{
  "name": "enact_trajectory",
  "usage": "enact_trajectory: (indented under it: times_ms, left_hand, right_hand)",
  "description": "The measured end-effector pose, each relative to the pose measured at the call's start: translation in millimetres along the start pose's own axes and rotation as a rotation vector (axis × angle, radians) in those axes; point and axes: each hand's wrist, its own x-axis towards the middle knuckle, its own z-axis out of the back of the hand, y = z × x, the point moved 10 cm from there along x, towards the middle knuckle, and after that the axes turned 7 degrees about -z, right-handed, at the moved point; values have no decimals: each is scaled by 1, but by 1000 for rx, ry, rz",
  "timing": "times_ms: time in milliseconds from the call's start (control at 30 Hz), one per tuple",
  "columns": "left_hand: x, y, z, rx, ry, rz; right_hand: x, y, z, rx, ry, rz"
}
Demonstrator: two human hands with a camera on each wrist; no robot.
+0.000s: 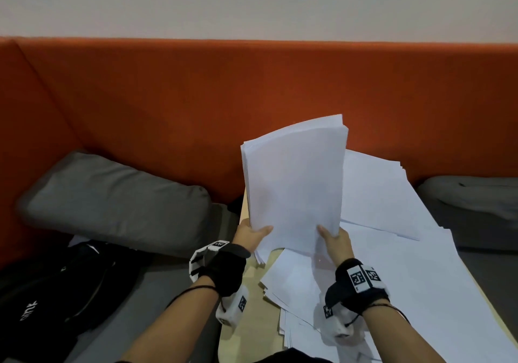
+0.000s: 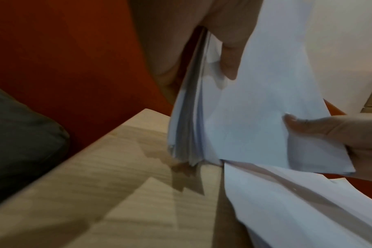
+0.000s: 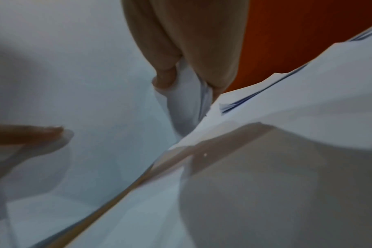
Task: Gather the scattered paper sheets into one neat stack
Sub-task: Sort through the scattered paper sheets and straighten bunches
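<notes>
Orange sofa (image 1: pixel 252 88) (grey cushions (image 1: pixel 117 194)) under pale wall (image 1: pixel 252 1).

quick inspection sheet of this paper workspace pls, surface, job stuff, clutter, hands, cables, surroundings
surface: light wood table, mostly covered with paper, bare strip at its left edge.
job's things: held bundle of sheets stands upright, lower edge down near the table; loose sheets lie spread and overlapping, not yet stacked.
clutter: black bag on the seat left of the table.
hands: left hand grips the bundle's lower left edge; right hand grips its lower right edge.
cables: nothing seen.
surroundings: orange backrest, grey cushion on the left, second grey cushion on the right, pale wall above.
</notes>
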Motion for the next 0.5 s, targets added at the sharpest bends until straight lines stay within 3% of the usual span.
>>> enact_trajectory:
  times_ms: [133,367,500]
  left_hand:
    - [0,-12,-1,-43,32,-83]
    - [9,-36,12,-186,-114,-187]
    - [10,-65,15,-228,-97,-257]
  right_hand:
    - [0,21,8,84,-1,54]
    - [-11,68,15,196,5,182]
    - [-22,91,20,329,10,248]
